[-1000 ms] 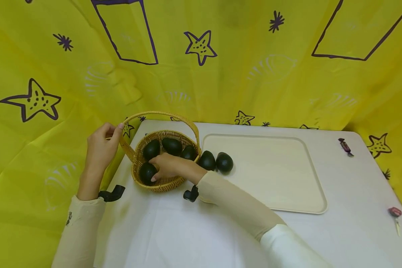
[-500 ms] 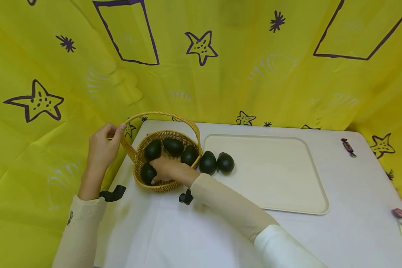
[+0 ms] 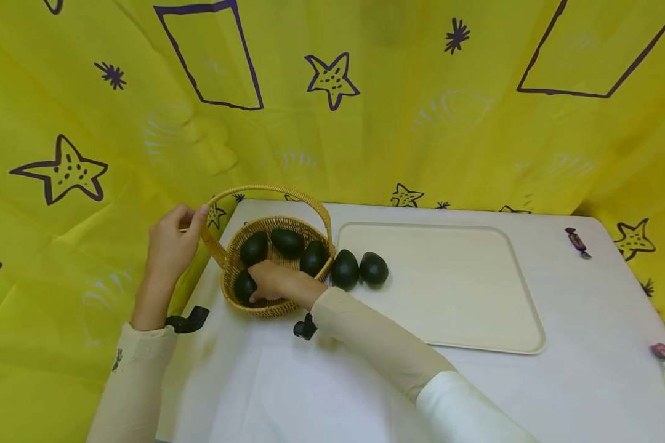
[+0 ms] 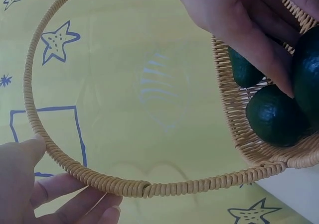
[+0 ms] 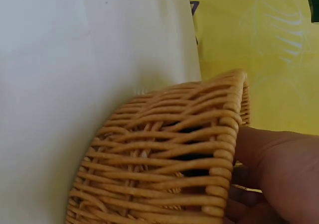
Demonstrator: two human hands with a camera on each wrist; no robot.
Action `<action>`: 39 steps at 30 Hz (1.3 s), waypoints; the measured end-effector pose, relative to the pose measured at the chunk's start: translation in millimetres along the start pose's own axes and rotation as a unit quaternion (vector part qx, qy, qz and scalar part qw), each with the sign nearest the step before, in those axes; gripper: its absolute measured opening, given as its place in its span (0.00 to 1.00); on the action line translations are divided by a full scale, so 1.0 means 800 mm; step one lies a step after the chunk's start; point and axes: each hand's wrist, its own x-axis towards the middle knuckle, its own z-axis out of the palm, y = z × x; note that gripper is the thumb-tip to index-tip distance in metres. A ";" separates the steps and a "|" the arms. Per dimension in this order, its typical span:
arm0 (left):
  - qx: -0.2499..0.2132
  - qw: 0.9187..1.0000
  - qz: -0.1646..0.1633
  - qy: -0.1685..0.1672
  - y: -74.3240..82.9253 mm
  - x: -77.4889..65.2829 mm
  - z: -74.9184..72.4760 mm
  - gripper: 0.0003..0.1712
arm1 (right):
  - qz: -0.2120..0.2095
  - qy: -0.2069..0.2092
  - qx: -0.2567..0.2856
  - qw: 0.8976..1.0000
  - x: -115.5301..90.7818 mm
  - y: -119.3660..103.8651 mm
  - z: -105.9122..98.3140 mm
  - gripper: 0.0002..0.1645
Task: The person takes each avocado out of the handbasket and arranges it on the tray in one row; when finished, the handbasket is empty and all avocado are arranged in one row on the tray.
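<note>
A wicker basket with a tall hoop handle stands at the table's left, holding several dark green avocados. My left hand pinches the left side of the handle between thumb and fingers, as the left wrist view also shows. Inside the basket, my right hand grips the nearest-left avocado from its right side; part of that hand is hidden behind the basket wall in the right wrist view. Two more avocados lie side by side right of the basket, at the tray's left edge.
A cream tray lies on the white table right of the basket. A wrapped candy and a lollipop lie near the table's right edge. A yellow patterned cloth hangs behind and at the sides.
My right hand and forearm have shifted slightly left and down in the basket, uncovering more of the basket's right avocado. The left hand keeps its hold on the handle.
</note>
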 end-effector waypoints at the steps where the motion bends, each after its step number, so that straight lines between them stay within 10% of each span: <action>1: 0.001 1.000 0.001 0.000 -0.001 0.000 0.000 0.32 | 0.001 0.001 -0.001 1.000 0.001 -0.001 0.001 0.31; 39: -0.001 1.000 -0.004 -0.003 0.002 -0.002 0.000 0.33 | 0.025 0.056 0.096 0.993 -0.032 0.032 -0.017 0.45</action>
